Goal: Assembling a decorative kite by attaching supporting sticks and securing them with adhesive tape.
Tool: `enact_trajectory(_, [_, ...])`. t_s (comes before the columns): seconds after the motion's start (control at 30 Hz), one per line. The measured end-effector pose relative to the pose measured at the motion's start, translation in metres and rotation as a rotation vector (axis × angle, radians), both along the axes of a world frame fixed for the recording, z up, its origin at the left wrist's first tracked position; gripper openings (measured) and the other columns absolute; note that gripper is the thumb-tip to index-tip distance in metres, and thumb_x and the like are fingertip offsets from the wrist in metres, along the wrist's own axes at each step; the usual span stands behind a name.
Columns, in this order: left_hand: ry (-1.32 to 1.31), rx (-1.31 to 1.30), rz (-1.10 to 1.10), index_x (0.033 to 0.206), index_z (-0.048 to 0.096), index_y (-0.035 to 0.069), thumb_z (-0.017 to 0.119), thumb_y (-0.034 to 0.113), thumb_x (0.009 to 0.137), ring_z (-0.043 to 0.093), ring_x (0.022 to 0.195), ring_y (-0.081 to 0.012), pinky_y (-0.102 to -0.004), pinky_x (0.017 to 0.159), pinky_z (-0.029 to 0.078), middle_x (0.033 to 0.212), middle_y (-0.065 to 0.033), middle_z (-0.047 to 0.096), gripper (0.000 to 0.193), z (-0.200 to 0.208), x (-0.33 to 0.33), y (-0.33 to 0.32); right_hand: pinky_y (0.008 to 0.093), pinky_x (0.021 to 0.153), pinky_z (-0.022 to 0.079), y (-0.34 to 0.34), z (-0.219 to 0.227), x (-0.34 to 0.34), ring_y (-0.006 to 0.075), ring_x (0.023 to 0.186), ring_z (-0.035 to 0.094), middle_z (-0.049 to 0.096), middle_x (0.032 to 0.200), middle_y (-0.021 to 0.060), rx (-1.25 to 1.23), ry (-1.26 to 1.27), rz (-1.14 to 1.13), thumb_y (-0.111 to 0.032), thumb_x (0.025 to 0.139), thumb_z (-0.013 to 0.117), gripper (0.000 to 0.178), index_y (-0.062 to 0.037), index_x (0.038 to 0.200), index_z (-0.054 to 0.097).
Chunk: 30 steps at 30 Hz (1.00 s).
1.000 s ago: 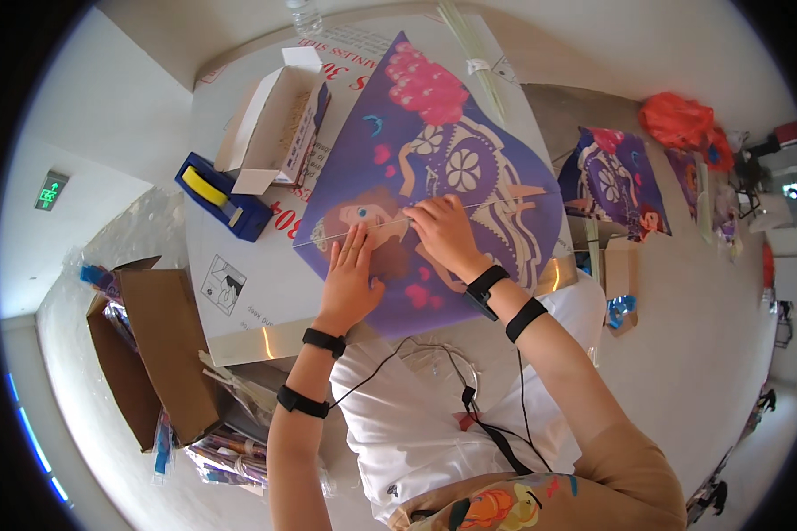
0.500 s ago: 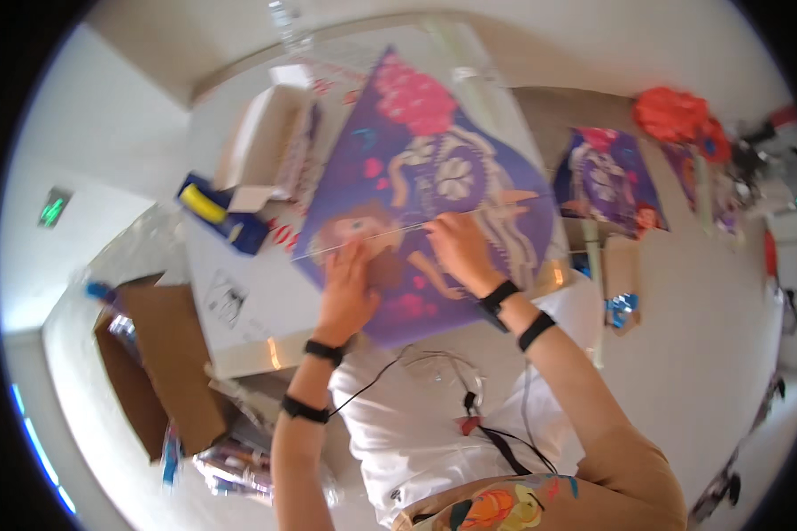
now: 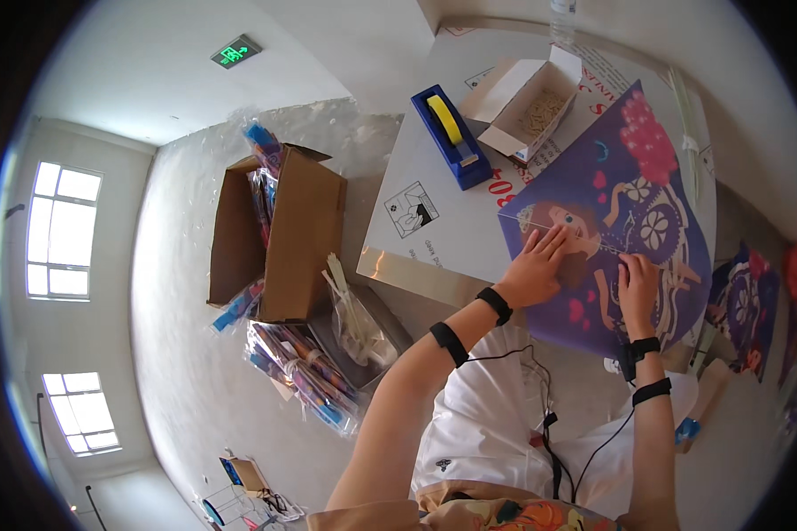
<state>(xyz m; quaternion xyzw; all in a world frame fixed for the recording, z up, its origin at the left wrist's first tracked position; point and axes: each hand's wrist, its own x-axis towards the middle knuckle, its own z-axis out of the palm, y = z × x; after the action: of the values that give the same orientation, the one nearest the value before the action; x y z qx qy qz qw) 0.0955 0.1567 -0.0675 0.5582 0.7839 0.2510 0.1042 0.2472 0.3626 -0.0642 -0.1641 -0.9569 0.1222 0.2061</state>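
Observation:
A purple diamond-shaped kite sheet (image 3: 540, 190), printed with a princess figure and pink balloons, lies flat across the table's right side. A thin pale rod (image 3: 527, 219) runs over it from the left corner toward the right. My left hand (image 3: 538, 265) rests on the printed face with its fingers stretched out, pressing beside the rod. Further right, my right hand (image 3: 638, 288) has its fingers pinched together at the rod; the fingertips partly hide what they grip. Black bands with cables circle both wrists.
On the table (image 3: 390, 252) stand a blue tape dispenser (image 3: 460, 155) and an open white box (image 3: 514, 133) of small tan pieces. Pale strips (image 3: 684, 142) lie along its right side. A cardboard box (image 3: 305, 239) and wrapped bundles (image 3: 301, 376) are at left; another printed sheet (image 3: 744, 301) at right.
The view has swung left, so the table and kite sit further right in the picture. Both hands stay on the kite, the left flat and the right pinching.

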Motion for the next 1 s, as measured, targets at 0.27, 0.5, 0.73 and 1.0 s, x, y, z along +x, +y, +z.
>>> enact_trajectory(0.27, [0.007, -0.019, -0.001, 0.142, 0.030, -0.005, 0.058, 0.018, 0.072, 0.016, 0.146, -0.0287, -0.0482, 0.117, 0.014, 0.154, -0.0190, 0.023, 0.079, -0.006, 0.002, 0.008, 0.0420, 0.086, 0.043, 0.001, 0.019, 0.008, 0.0292, 0.094, 0.056, 0.059, 0.097, 0.0096, -0.012, 0.033, -0.020, -0.005, 0.085, 0.062, 0.018, -0.0073, 0.103, 0.061])
enact_trajectory(0.5, [-0.001, -0.042, -0.016, 0.142, 0.034, -0.002, 0.056, 0.018, 0.073, 0.019, 0.145, -0.0279, -0.0489, 0.116, 0.017, 0.154, -0.0163, 0.026, 0.075, 0.005, -0.004, 0.004, 0.0305, 0.080, 0.046, -0.007, 0.109, 0.061, 0.0201, 0.085, 0.059, 0.062, 0.094, 0.0088, -0.454, 0.303, -0.041, 0.001, 0.086, 0.060, 0.021, -0.0036, 0.107, 0.062])
enact_trajectory(0.73, [0.015, -0.057, -0.022, 0.141, 0.035, 0.000, 0.059, 0.016, 0.074, 0.018, 0.145, -0.0279, -0.0481, 0.117, 0.018, 0.154, -0.0152, 0.025, 0.073, 0.010, -0.003, 0.007, 0.0238, 0.076, 0.047, -0.006, 0.206, 0.174, 0.0107, 0.080, 0.057, 0.060, 0.102, 0.0076, -0.553, 0.510, -0.317, 0.001, 0.093, 0.055, 0.019, 0.0028, 0.111, 0.059])
enact_trajectory(1.0, [0.021, -0.049, -0.063, 0.140, 0.036, 0.001, 0.060, 0.015, 0.073, 0.018, 0.145, -0.0286, -0.0484, 0.117, 0.017, 0.155, -0.0146, 0.024, 0.072, 0.006, -0.003, 0.005, 0.0224, 0.071, 0.046, -0.034, 0.234, 0.227, 0.0102, 0.077, 0.055, 0.060, 0.100, 0.0074, -0.420, 0.577, -0.462, 0.001, 0.093, 0.055, 0.021, 0.0033, 0.113, 0.057])
